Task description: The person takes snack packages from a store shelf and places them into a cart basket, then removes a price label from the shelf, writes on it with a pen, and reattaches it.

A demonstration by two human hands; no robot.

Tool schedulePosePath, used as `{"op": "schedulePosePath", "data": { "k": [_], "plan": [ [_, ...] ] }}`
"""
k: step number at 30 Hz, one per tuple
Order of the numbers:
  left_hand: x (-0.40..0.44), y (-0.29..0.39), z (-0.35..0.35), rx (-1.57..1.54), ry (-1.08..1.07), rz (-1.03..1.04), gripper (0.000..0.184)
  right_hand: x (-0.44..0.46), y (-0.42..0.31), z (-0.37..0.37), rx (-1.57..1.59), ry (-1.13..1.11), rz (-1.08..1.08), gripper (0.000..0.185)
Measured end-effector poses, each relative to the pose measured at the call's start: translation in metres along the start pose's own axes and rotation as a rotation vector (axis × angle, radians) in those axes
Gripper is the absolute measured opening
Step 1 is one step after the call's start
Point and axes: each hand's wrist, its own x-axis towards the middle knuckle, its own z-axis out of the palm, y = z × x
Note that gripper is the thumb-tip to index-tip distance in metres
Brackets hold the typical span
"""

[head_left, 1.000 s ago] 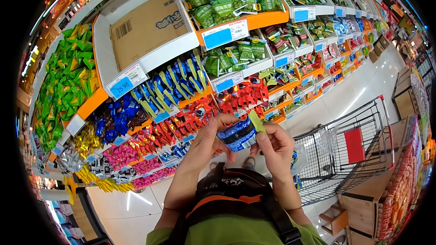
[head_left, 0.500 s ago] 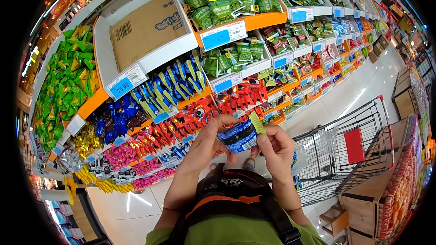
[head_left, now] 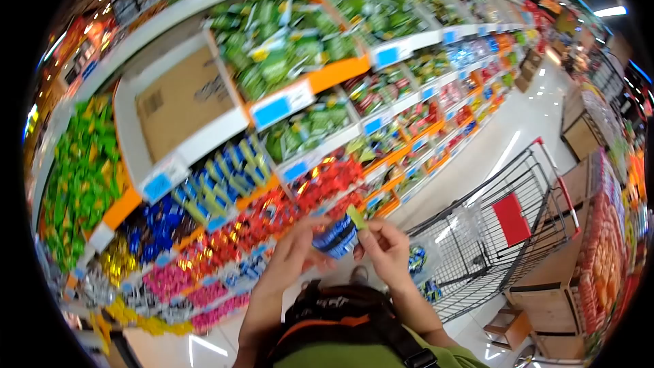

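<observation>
I had a small blue packet [head_left: 334,238] up in front of me, between my two hands, in the aisle between the display [head_left: 338,70] and the trolley [head_left: 511,219]. My right hand [head_left: 385,249] was pinched on the packet's green end [head_left: 355,217], thumb over fingers, which left most of the blue wrapper uncovered; I judged that this hold suited having its face turned up towards me. My left hand [head_left: 293,252] was curled about the packet's left end, probably to steady it, though through the blur I could not tell whether its fingers were pressing or only resting there.

My forearms slanted inward from low on either side, so the wrists stood apart and the fingertips came near each other above the dark bag [head_left: 334,304] at my waist.

On the left, the bins seemed to be sorted by kind, likely so that each sat behind its own price label [head_left: 161,184]. Green packets [head_left: 293,44] lay on the far side, and red sweets [head_left: 235,245] lay nearer, beside my left hand. To the right of my right hand, blue and green packets [head_left: 417,259] lay at the trolley's near left end.
</observation>
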Motion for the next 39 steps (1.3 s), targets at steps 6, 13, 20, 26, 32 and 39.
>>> {"op": "schedulePosePath", "data": {
  "k": [6, 13, 20, 26, 32, 39],
  "plan": [
    [-0.007, -0.021, -0.014, 0.084, -0.033, 0.014, 0.031, -0.044, 0.072, -0.135, -0.636, 0.500, 0.086, 0.013],
    [-0.014, -0.093, -0.044, 0.254, -0.001, 0.024, 0.034, -0.180, 0.171, -0.310, -1.746, 0.335, 0.855, 0.035],
    [-0.005, -0.146, -0.024, 0.628, -0.346, -0.338, 0.041, -0.110, 0.112, -0.207, -0.437, -0.231, 0.889, 0.035],
    [-0.007, -0.132, 0.008, 0.746, -0.297, -0.031, 0.044, -0.060, 0.109, -0.116, -0.368, -0.939, 0.932, 0.040],
    [-0.041, -0.092, 0.002, 0.736, 0.063, -0.076, 0.046, -0.040, 0.150, -0.064, -0.587, -1.392, 0.708, 0.034],
    [-0.070, -0.093, -0.031, 0.682, -0.038, -0.077, 0.046, -0.056, 0.210, -0.006, -0.830, -1.686, 0.430, 0.028]
  ]
}}
